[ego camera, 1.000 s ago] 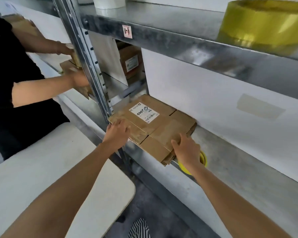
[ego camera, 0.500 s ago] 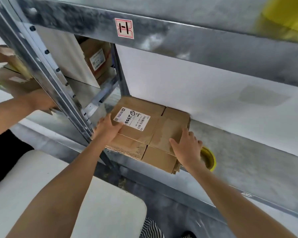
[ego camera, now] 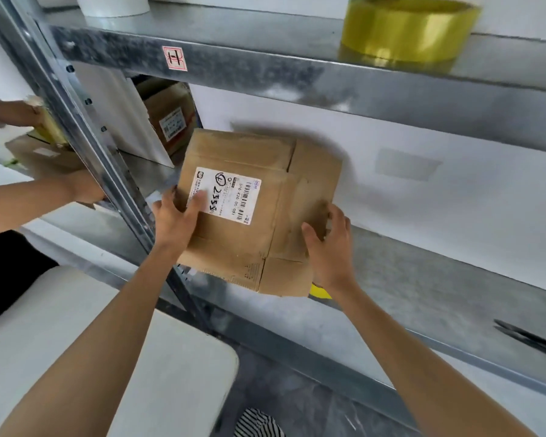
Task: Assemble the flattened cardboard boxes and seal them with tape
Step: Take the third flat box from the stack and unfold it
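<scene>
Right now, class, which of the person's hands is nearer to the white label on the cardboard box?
Left. The left hand grips the box edge with its thumb on the white label. The right hand holds the opposite edge, away from the label.

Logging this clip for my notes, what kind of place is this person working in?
Probably a packing or stockroom area: galvanised metal shelving, a yellow tape roll on it, and a flattened cardboard box with a barcode label.

Both hands, left (ego camera: 174,220) and right (ego camera: 330,244), grip a flattened cardboard box (ego camera: 252,212) above the metal shelf (ego camera: 438,298).
</scene>
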